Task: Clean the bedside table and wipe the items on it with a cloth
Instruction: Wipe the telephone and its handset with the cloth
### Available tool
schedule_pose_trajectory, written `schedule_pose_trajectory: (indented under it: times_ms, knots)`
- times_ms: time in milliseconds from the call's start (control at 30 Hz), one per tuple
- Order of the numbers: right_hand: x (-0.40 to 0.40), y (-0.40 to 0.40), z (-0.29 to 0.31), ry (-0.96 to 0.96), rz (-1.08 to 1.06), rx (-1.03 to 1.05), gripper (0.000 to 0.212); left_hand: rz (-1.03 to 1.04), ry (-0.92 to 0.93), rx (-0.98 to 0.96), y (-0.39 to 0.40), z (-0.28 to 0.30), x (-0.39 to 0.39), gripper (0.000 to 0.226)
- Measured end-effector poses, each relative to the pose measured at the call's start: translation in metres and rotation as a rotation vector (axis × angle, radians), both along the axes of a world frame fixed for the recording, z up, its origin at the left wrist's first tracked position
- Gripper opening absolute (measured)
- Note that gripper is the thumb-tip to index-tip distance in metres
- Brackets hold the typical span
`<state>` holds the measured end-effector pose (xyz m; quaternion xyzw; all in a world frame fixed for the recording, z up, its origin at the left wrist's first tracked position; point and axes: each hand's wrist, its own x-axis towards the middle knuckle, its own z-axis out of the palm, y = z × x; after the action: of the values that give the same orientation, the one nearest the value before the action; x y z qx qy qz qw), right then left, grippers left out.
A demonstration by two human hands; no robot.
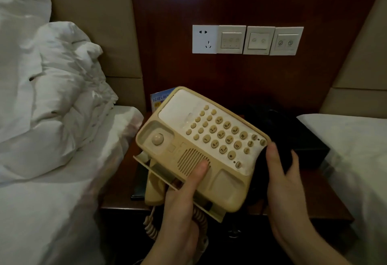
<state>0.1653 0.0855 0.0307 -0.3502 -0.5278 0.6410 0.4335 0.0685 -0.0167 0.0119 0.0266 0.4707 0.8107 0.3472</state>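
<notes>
Bedside table, phone base between hands' grip

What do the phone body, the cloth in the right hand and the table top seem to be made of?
Phone body: probably moulded plastic, cream, dull sheen, with moulded speaker slots.
Cloth in the right hand: dark soft fabric, matte; weave too dark to tell.
Bedside table: reddish-brown wood or veneer, with a slightly glossy edge.

Yellowed smooth plastic telephone; glossy dark wood bedside table
</notes>
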Motion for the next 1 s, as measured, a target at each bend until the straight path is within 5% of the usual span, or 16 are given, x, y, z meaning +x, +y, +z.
schedule_pose_trajectory:
  times_ms: [267, 467, 867, 1000]
  knots:
    - [-0.009, -0.016, -0.01, -0.054, 0.088, -0.035, 0.044, 0.066, 0.051, 0.006, -0.003, -0.002, -0.002, 0.061]
    - [-0.015, 0.008, 0.004, 0.042, 0.001, 0.005, 0.053, 0.081, 0.038, 0.023, 0.001, -0.003, 0.006, 0.053]
    - [-0.017, -0.018, -0.016, -0.035, 0.106, -0.014, 0.034, 0.084, 0.09, 0.029, -0.004, -0.002, 0.001, 0.047]
    - [-0.018, 0.005, 0.004, 0.04, 0.024, -0.01, 0.052, 0.071, 0.09, 0.042, 0.002, -0.002, 0.007, 0.052]
